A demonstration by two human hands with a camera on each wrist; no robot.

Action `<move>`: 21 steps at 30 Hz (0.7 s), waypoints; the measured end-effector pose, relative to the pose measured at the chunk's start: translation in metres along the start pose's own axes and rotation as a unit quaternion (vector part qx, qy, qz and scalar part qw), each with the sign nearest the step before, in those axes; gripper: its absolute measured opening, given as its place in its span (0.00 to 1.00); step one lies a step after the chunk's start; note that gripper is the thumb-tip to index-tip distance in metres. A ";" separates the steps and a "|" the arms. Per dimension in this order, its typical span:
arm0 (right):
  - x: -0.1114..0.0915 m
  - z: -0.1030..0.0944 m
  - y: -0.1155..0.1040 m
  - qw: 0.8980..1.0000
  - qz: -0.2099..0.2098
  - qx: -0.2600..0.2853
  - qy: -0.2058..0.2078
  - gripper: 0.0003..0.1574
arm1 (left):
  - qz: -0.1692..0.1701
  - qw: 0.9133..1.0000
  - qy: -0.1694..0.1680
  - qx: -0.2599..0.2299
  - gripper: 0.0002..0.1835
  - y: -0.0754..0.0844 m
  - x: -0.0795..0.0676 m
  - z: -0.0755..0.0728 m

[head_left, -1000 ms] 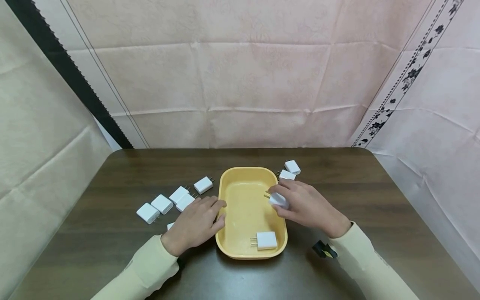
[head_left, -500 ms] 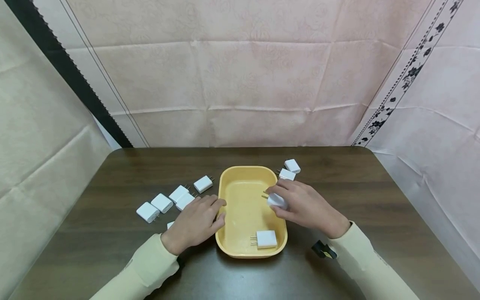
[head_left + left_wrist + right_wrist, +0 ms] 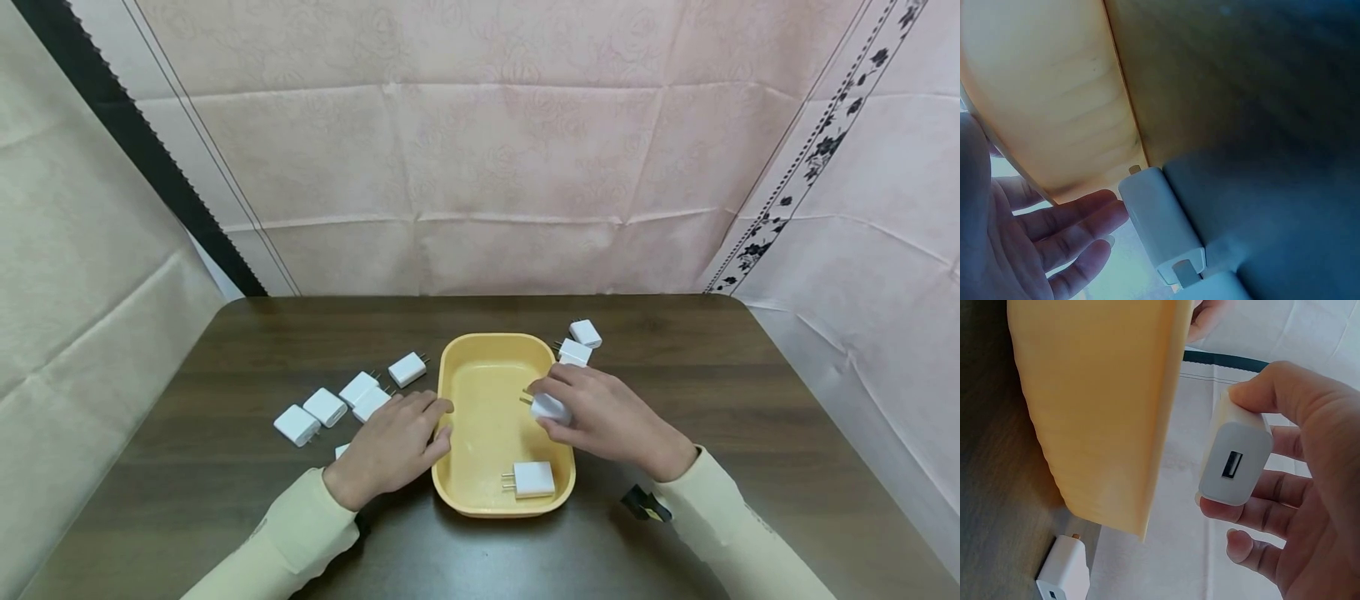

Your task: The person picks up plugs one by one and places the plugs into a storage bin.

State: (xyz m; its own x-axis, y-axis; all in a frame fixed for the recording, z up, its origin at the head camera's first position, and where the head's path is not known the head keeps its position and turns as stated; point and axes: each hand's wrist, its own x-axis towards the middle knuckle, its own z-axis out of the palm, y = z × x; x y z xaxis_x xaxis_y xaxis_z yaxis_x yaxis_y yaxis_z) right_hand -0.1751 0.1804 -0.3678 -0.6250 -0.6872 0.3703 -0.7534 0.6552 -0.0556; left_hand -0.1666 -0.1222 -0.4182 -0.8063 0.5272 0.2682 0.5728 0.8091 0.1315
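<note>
- The right hand (image 3: 603,414) and the white charger (image 3: 551,408) in it are shifted slightly leftward, further over the yellow tray (image 3: 483,408); the left hand (image 3: 397,446) is left in place.
- The white charger is pinched between the thumb and fingers of the right hand above the tray's right side; its prongs are pointed left and its USB port is turned to the right wrist camera.
- The left hand is laid at the tray's left rim, fingers loosely extended; whether the rim is pressed cannot be told.
- The hands are set apart, with the tray between them.
- A second charger (image 3: 533,480) is laid inside the tray at its near right corner, prongs leftward.
- Six loose chargers (image 3: 325,407) are scattered left of the tray, one mostly hidden by the left hand.
- Two further chargers (image 3: 575,351) are placed beyond the right hand.
- The dark wooden table (image 3: 225,500) is backed by pale cloth (image 3: 495,167).
</note>
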 end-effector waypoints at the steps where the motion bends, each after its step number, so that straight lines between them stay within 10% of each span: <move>1: 0.000 0.000 0.000 1.000 0.000 0.001 0.000 0.20 | 0.001 1.000 0.000 0.001 0.18 0.000 0.000 0.000; 21: 0.001 0.007 -0.012 0.999 -0.031 0.018 -0.016 0.19 | 0.002 1.000 0.004 -0.001 0.18 0.000 0.000 0.000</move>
State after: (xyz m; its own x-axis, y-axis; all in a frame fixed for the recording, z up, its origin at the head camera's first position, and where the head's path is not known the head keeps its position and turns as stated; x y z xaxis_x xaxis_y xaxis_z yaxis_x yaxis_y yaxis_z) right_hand -0.1681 0.1700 -0.3732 -0.5831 -0.7355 0.3451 -0.7970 0.6002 -0.0675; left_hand -0.1661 -0.1221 -0.4181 -0.8032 0.5279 0.2761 0.5757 0.8070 0.1318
